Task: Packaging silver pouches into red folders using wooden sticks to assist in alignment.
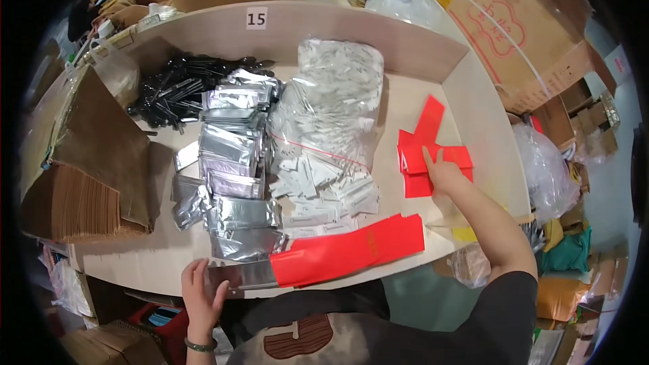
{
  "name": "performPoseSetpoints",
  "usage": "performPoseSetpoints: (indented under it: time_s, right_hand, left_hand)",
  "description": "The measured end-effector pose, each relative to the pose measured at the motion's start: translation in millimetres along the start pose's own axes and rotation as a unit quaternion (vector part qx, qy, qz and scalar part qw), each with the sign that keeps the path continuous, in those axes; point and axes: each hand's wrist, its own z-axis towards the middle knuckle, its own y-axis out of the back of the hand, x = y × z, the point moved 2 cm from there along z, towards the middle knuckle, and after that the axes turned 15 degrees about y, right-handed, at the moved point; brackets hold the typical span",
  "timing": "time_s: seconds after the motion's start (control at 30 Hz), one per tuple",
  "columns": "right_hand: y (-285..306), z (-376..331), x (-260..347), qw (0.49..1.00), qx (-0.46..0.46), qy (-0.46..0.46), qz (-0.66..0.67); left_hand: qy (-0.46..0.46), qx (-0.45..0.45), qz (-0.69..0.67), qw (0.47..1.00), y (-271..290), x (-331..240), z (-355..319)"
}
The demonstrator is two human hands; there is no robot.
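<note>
My left hand (201,292) is at the table's front edge, thumb and fingers apart, beside a shiny grey strip (247,275). That strip runs rightward to a stack of long red paper sleeves (348,250) along the front edge; whether it goes inside or beneath them is hidden. My right hand (446,172) reaches to the right side of the table. Its fingers are stretched out on a loose pile of red sleeves (418,186), one of which (430,118) points away at an angle.
Silver foil packets (233,142) lie in an overlapping row at centre-left, with black utensils (182,88) behind. A clear bag (341,81) of small white packets spills beside them. A cardboard box (88,162) stands left. Low walls (405,30) border the table; cartons (514,34) crowd beyond.
</note>
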Motion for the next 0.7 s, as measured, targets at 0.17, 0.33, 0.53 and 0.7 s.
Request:
performPoseSetpoints:
  time_s: [0.17, 0.33, 0.53, 0.7]
  right_hand:
    - [39, 56, -4, 0.976, -0.206, 0.044, 0.058]
    - [137, 45, 75, 0.974, -0.153, 0.102, 0.132]
    - [75, 17, 237, 0.852, -0.224, 0.437, 0.18]
    - [88, 1, 232, 0.866, -0.259, 0.378, 0.201]
  left_hand:
    - [-0.147, 0.054, 0.043, 0.987, -12, -46, 41]
    - [-0.227, 0.077, 0.119, 0.964, -24, -69, 89]
    - [-0.255, 0.014, 0.169, 0.952, -37, -44, 126]
    - [-0.193, -0.064, 0.132, 0.97, 28, -31, 105]
